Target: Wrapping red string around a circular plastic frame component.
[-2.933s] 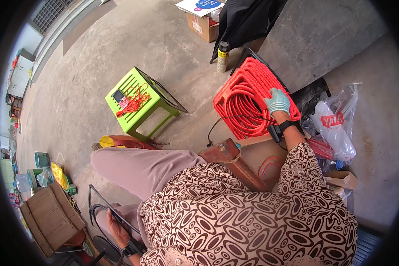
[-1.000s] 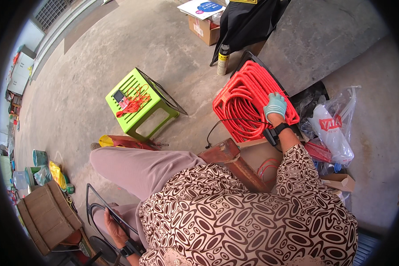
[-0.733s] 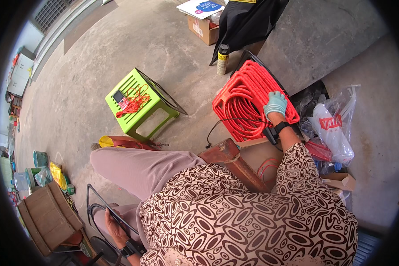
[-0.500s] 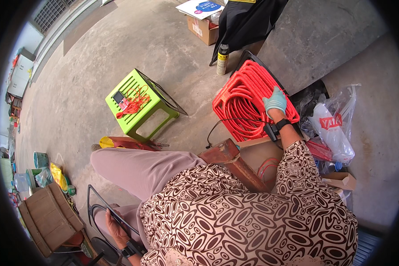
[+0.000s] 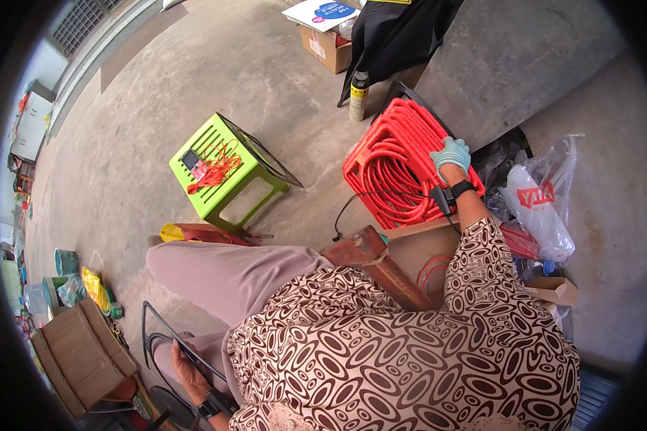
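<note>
My right hand [image 5: 451,158], in a pale blue-green glove, rests on the right edge of a stack of red frames [image 5: 392,154]. Its fingers curl over that edge; the fingertips are hidden. The frames have a squarish outer shape with round rings inside and sit nested together. At the lower left, my bare left hand [image 5: 188,375] grips a thin black frame [image 5: 148,327] near my lap. Part of that frame is hidden by my sleeve and leg.
A lime green stool [image 5: 226,161] carries a small phone-like device [image 5: 192,159] and a tangled red cord [image 5: 223,169]. A black hoop leans against it. Nearby are a spray can [image 5: 359,97], a reddish-brown wooden bench [image 5: 381,266], a clear plastic bag [image 5: 546,201] and a wooden box [image 5: 83,352].
My right hand has slid slightly right across the red stack to its edge, and its fingers have curled over. My left hand stays in place with the black frame.
</note>
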The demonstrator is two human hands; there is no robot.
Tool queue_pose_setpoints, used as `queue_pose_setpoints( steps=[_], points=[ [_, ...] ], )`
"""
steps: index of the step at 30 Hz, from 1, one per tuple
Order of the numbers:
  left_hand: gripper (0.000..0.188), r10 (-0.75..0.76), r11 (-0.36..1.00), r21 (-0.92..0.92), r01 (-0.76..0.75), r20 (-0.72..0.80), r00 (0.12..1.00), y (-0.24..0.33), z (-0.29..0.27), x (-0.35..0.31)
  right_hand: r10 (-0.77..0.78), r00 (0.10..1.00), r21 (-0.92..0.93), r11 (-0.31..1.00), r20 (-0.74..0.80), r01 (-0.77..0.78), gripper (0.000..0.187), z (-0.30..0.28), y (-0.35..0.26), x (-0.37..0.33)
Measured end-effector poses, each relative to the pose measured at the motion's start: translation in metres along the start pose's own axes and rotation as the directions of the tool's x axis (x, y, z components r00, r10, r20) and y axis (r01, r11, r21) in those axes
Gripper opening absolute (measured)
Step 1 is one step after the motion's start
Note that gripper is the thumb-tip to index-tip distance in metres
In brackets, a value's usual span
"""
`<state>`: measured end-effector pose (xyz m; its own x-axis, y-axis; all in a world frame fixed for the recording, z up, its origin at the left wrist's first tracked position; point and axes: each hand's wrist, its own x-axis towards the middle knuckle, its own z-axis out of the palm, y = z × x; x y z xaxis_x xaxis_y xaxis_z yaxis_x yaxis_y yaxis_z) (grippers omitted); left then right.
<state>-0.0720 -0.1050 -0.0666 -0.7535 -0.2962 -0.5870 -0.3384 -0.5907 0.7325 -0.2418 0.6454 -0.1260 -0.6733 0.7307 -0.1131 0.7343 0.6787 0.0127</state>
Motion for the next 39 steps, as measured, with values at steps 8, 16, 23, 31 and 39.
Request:
queue_pose_setpoints(
  steps=[8, 16, 23, 31, 39],
  points=[
    [0.014, 0.003, 0.997, 0.072, 0.006, -0.126, 0.992, 0.002, 0.016, -0.008, -0.069, 0.998, -0.072, 0.995, 0.013, 0.070, 0.064, 0.004, 0.007, 0.013],
    [0.015, 0.144, 0.974, 0.184, -0.130, -0.062, 0.988, 0.006, 0.054, -0.050, -0.534, 0.845, 0.507, 0.724, -0.017, 0.467, 0.058, -0.015, -0.084, 0.032],
    [0.019, 0.226, 0.963, 0.152, -0.221, -0.014, 0.974, -0.011, 0.061, -0.071, -0.911, 0.376, 0.850, 0.330, 0.172, 0.410, 0.037, -0.157, -0.260, -0.088],
    [0.015, 0.188, 0.981, 0.051, -0.189, 0.024, 0.982, -0.007, 0.040, -0.110, -0.926, -0.318, 0.679, -0.099, 0.205, 0.728, 0.039, -0.179, -0.358, -0.256],
    [0.012, 0.210, 0.974, 0.111, -0.198, -0.113, 0.971, -0.007, 0.023, -0.104, -0.723, -0.470, 0.507, -0.192, 0.507, 0.841, 0.041, -0.117, -0.398, -0.306]
  ],
)
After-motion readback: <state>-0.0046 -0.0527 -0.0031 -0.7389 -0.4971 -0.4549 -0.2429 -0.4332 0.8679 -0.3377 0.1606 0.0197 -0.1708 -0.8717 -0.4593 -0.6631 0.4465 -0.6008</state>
